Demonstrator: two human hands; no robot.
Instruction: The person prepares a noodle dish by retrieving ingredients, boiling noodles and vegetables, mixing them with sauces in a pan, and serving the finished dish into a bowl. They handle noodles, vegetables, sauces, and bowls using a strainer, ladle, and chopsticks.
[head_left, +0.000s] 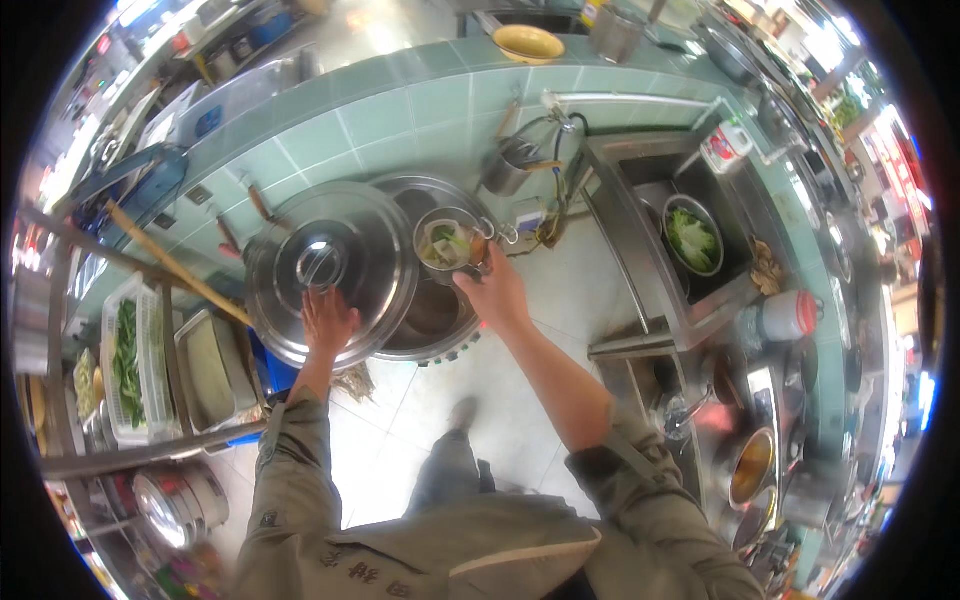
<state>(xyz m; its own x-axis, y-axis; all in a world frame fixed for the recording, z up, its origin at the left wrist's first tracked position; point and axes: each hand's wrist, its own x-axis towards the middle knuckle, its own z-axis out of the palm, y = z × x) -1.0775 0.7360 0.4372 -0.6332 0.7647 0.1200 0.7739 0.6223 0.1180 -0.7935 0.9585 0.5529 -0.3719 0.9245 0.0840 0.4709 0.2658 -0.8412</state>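
Observation:
My left hand (328, 321) rests on the large round steel lid (375, 289), its fingertips at the near side of the loop handle (322, 264). Whether those fingers grip the handle I cannot tell. My right hand (496, 292) holds a small steel pot (424, 259) by its near right side. Pale pieces and green leaves (450, 241) show inside it. That pot is above a wide steel cooker (469, 330) with open dark wells. The lid covers the cooker's left side.
Right of me stands a steel sink (671, 319) with a bowl of lettuce (694, 240) in it. Ladles stand in a steel holder (506, 176) by the tiled wall. On the left, a rack (150, 446) holds a white basket of greens (112, 337) and a metal tray (217, 367).

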